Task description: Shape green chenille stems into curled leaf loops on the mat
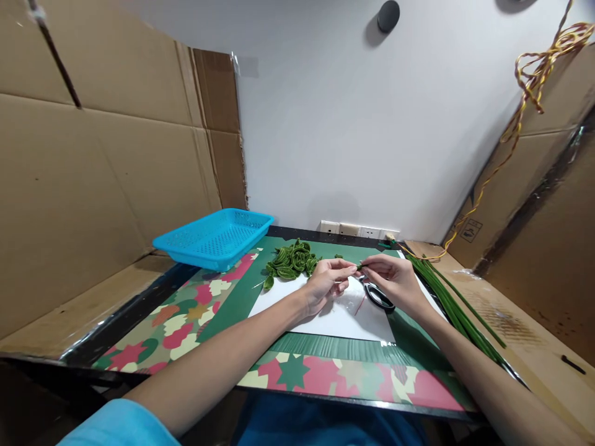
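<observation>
From the head view, here we are at the white sheet [362, 325] on the desk [297, 231] — the left hand [326, 285] and right hand [394, 279] meet fingertip to fingertip, each seemingly pinched on a small green piece [359, 266] held just above it. Fine work, largely hidden by the fingers! A light grip looks wise here: left steady, right doing the turning, nothing crushed. Scissors [389, 306] lie close under the right hand — wrists best kept high — while the curled green pile [292, 259] sits beyond the left.
</observation>
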Demonstrator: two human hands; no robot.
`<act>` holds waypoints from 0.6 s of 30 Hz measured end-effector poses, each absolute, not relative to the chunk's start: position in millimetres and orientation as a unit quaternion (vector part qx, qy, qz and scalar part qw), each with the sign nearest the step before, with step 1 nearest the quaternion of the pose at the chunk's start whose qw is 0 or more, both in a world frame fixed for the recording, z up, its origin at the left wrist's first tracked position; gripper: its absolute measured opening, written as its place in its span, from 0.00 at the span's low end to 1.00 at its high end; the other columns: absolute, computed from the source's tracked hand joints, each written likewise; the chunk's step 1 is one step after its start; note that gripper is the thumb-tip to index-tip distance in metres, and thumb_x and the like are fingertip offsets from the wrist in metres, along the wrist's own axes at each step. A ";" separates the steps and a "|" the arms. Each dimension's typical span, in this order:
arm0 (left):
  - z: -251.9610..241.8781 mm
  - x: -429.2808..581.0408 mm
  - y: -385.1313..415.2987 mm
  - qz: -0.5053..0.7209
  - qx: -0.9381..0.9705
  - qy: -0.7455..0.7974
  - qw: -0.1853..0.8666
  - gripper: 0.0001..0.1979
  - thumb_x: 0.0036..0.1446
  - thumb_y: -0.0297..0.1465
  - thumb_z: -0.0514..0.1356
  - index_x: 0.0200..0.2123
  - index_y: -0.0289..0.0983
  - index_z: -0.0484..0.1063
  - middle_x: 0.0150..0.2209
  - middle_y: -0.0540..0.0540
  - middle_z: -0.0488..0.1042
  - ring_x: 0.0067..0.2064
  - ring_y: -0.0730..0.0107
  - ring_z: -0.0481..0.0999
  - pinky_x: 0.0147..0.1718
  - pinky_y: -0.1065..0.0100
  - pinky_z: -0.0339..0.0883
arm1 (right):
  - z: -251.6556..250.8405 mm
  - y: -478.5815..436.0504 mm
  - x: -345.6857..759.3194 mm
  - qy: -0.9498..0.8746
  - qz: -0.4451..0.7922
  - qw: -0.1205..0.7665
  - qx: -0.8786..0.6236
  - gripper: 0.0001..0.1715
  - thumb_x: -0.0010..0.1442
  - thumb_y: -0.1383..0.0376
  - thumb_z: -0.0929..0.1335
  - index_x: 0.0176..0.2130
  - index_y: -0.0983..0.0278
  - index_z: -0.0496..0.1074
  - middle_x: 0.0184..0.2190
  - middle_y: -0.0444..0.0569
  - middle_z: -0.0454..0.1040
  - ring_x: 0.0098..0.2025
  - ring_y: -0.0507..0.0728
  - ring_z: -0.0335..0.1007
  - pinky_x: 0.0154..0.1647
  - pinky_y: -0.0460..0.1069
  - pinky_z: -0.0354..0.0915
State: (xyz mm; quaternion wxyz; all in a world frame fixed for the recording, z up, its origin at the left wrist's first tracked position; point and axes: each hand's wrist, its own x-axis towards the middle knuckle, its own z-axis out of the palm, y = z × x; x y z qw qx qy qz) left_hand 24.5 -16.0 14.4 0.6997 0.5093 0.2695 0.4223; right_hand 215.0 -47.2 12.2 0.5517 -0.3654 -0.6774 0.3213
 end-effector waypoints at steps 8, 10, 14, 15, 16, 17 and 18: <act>8.3 27.3 -12.0 0.433 0.497 0.267 0.703 0.20 0.46 0.37 0.76 0.35 0.34 0.72 0.26 0.53 0.69 0.19 0.85 0.60 0.14 0.78 0.43 | 13.3 -41.4 218.2 -0.651 0.374 0.548 -0.368 0.21 0.55 0.53 0.78 0.41 0.64 0.77 0.35 0.53 0.82 0.36 0.61 0.82 0.40 0.55 0.80; 6.4 27.3 -11.1 0.430 0.512 0.266 0.695 0.20 0.47 0.37 0.76 0.36 0.34 0.73 0.24 0.55 0.66 0.19 0.84 0.60 0.13 0.78 0.44 | 11.7 -39.2 219.2 -0.642 0.385 0.547 -0.375 0.21 0.54 0.51 0.78 0.39 0.64 0.77 0.33 0.53 0.83 0.36 0.61 0.82 0.40 0.55 0.79; 7.0 27.5 -12.5 0.427 0.532 0.272 0.679 0.21 0.47 0.39 0.75 0.37 0.33 0.75 0.25 0.53 0.68 0.19 0.84 0.60 0.13 0.77 0.45 | 8.7 -36.9 220.4 -0.642 0.381 0.542 -0.386 0.21 0.55 0.49 0.77 0.35 0.64 0.78 0.31 0.52 0.82 0.34 0.61 0.82 0.38 0.53 0.78; 7.8 27.6 -13.2 0.426 0.535 0.274 0.676 0.21 0.47 0.39 0.75 0.37 0.32 0.75 0.27 0.51 0.70 0.19 0.85 0.60 0.13 0.77 0.45 | 8.5 -36.9 220.6 -0.645 0.376 0.542 -0.387 0.21 0.55 0.49 0.77 0.35 0.64 0.78 0.31 0.52 0.82 0.34 0.60 0.81 0.38 0.53 0.78; 8.6 27.7 -13.8 0.424 0.538 0.278 0.674 0.21 0.47 0.40 0.75 0.36 0.32 0.75 0.28 0.50 0.72 0.19 0.85 0.60 0.13 0.77 0.45 | 8.7 -37.1 220.7 -0.647 0.372 0.541 -0.388 0.21 0.55 0.49 0.77 0.35 0.64 0.78 0.31 0.52 0.82 0.34 0.60 0.81 0.37 0.53 0.78; 9.5 27.9 -14.3 0.422 0.539 0.282 0.672 0.21 0.46 0.40 0.75 0.36 0.32 0.75 0.29 0.48 0.73 0.19 0.86 0.60 0.13 0.77 0.44 | 9.3 -37.4 220.6 -0.648 0.369 0.540 -0.390 0.21 0.55 0.49 0.77 0.35 0.64 0.78 0.32 0.52 0.82 0.34 0.60 0.81 0.37 0.53 0.78; 10.3 28.0 -14.7 0.421 0.540 0.284 0.672 0.21 0.46 0.40 0.76 0.36 0.32 0.75 0.30 0.48 0.73 0.19 0.86 0.60 0.13 0.77 0.44 | 10.3 -37.8 220.4 -0.649 0.369 0.538 -0.392 0.21 0.55 0.49 0.76 0.35 0.64 0.78 0.32 0.52 0.82 0.34 0.60 0.81 0.37 0.53 0.78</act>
